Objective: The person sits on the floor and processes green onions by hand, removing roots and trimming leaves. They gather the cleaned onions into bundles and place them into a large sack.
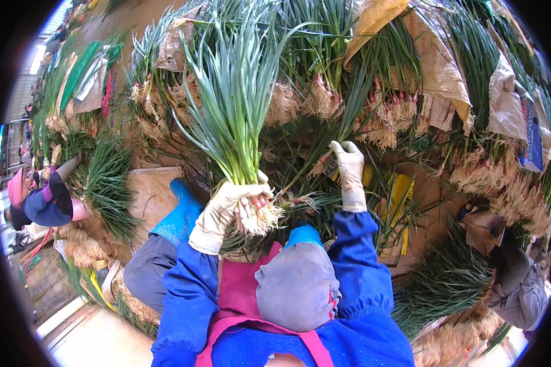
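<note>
My left hand, in a pale rubber glove, grips a thick bunch of green garlic low on its stems. Long flat leaves fan up and away from me, while the pinkish bulbs and pale roots stick out at the glove's right side. To the right, my gloved right hand pinches a single green garlic plant between thumb and fingers. Its roots hang left of the fingertips, and part of its stem is hidden by them. Loose green leaves lie on the ground between my hands.
Bundles of green garlic line the far side, roots facing me, partly under woven sacks. More heaps lie left and right. A person sits at left, another at right. My blue boots flank the work area.
</note>
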Tool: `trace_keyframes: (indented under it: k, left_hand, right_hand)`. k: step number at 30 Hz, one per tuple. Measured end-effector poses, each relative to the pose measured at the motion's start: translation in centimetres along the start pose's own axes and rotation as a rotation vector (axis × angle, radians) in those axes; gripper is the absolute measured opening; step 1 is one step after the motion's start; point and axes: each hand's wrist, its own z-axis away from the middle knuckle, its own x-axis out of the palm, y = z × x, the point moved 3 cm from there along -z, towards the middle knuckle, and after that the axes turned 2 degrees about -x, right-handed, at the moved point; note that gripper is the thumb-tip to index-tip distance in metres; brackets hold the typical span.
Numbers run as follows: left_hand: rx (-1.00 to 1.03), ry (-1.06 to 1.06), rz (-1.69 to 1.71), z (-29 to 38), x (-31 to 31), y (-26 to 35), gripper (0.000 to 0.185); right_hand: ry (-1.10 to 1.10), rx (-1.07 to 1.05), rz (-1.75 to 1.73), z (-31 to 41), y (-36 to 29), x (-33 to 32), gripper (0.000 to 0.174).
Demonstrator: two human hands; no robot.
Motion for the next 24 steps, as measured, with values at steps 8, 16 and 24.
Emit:
trace_keyframes:
  k: [8, 16, 24]
  left_hand:
    - [-0.109, -0.040, 0.113, -0.7, 1.8, -3.3, 0.029]
    - [-0.009, 0.044, 0.227, 6.3, -2.8, -2.3, 0.029]
    - [0.097, 0.128, 0.285, 6.7, -3.0, 0.3, 0.053]
  right_hand:
    - [-0.454, -0.023, 0.070, 10.5, -4.9, 6.2, 0.021]
    - [-0.155, -0.088, 0.809, 7.6, 0.7, 1.7, 0.036]
    - [-0.043, -0.051, 0.707, 3.7, 3.2, 4.7, 0.046]
